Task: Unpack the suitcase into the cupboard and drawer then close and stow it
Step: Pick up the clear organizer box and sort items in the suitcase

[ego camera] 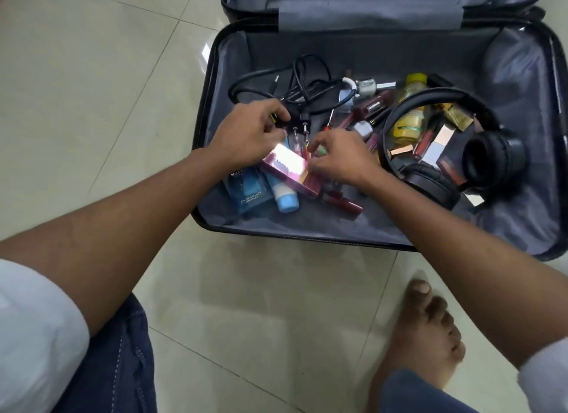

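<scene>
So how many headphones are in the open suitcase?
1. The black headphones lie at the right of the suitcase, headband arching over a yellow bottle and small cosmetics. Nothing suggests another pair, though clutter could hide small items.
</scene>
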